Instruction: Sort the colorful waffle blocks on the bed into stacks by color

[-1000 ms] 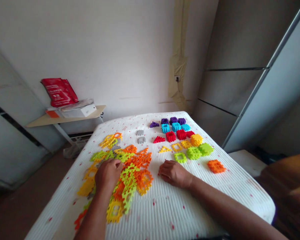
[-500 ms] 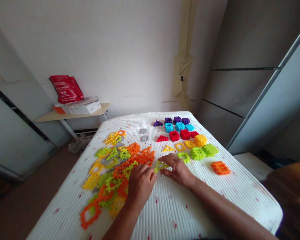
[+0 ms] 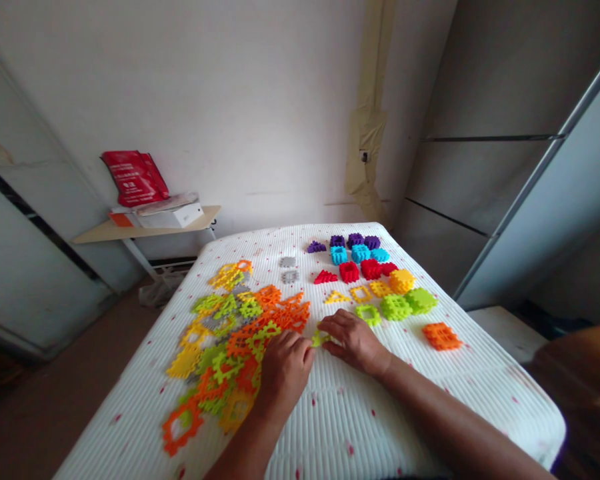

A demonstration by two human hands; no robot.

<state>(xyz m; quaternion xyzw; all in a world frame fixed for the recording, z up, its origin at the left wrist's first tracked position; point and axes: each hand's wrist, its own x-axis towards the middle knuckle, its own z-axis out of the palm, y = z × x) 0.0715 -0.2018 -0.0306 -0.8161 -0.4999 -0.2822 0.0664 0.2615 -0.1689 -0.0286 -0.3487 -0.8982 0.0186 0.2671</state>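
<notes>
One light-green piece (image 3: 317, 339), just right of the mixed heap (image 3: 237, 343). Left hand (image 3: 286, 363) has come across from there, fingers pinching its edge; right hand (image 3: 355, 340) curls fingers over it, clamping unclear. Handling narrows from heap to single piece.

Pile (image 3: 240, 341) left, stacks (image 3: 395, 307) right, on cloth (image 3: 355, 420).

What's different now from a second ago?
The left hand has moved off the middle of the pile, rightward to the right hand. The right hand's curled fingers have opened out, and both hands now meet at a green piece. The view has shifted slightly too. Unmoved: the two grey pieces, the red stacks and the orange stack.
</notes>
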